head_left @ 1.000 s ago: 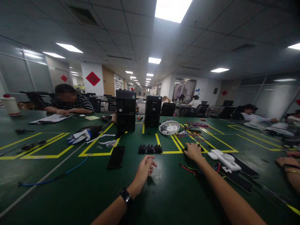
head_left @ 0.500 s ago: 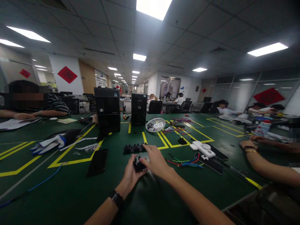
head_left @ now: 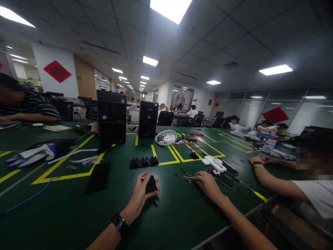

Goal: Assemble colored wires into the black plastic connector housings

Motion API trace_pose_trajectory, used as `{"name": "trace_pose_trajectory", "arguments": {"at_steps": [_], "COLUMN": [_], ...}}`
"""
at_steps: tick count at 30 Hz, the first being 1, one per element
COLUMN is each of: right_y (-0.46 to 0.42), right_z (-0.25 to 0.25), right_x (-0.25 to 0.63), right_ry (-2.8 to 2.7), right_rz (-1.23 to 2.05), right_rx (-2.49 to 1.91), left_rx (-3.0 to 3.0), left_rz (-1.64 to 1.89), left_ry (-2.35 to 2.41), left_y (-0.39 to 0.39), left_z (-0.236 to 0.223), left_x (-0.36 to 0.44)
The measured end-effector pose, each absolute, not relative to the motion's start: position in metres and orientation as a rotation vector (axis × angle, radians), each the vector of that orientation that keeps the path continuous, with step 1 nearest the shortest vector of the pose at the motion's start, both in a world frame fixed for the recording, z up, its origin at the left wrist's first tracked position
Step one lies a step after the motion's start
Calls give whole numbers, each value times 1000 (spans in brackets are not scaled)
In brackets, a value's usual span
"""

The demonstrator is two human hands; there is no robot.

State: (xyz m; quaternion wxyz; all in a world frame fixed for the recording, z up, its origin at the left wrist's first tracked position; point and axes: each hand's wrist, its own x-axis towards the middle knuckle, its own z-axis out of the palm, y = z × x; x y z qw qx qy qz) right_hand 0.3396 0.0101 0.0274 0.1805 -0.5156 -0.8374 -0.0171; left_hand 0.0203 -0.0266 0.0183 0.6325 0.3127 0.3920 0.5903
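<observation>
My left hand (head_left: 143, 192) is closed around a small black plastic block (head_left: 150, 184), held low over the green table. My right hand (head_left: 208, 185) lies over a loose bunch of coloured wires (head_left: 185, 176), its curled fingertips closed on them and hiding their middle. Red and green wire ends stick out to the left of the fingers. Beyond my left hand lies a black row of connector-like pieces (head_left: 144, 162). To the left of that hand, a dark phone (head_left: 98, 177) rests flat.
Two black computer cases (head_left: 111, 118) stand at the back, near a white round basket-like part (head_left: 166, 138). A white device (head_left: 214, 164) sits on dark slabs to the right. White and blue gloves (head_left: 33, 155) lie left. A co-worker's arm (head_left: 270, 178) rests at the right edge.
My right hand has left the black block and moved right onto the wires. My left hand still holds the block. The view has turned slightly right.
</observation>
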Motion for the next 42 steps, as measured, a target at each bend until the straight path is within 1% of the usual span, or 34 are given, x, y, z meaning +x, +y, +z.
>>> {"name": "trace_pose_trajectory", "arguments": {"at_steps": [4,7,11,14,18,21,24,27,32,39,42], "right_y": [17,25,34,38,34,25,18,15,7,-1,0], "right_z": [32,42,63,78,76,56,35,24,27,34,33], "right_x": [344,351,349,319,235,172,138,136,142,133,133], "right_ry": [-2318,-2271,-2077,-2018,-2173,-2289,-2301,-2259,-2217,-2092,-2105], "right_rz": [86,87,-106,-238,-59,82,163,194,254,531,565], "right_rx": [-1389,-1443,-1624,-1517,-1194,-1039,-974,-982,-985,-954,-946], "left_rx": [658,582,446,421,416,377,336,341,350,349,334], "left_rz": [1396,1441,1490,1531,1577,1642,1715,1747,1710,1649,1640], "left_ry": [893,846,756,684,700,754,762,746,743,689,661], "left_y": [-29,-24,-14,-9,-6,-4,-2,0,3,0,-1], "left_z": [23,21,16,13,12,13,13,13,13,20,21], "left_x": [16,14,10,6,0,-4,-7,-9,-9,-7,-4]}}
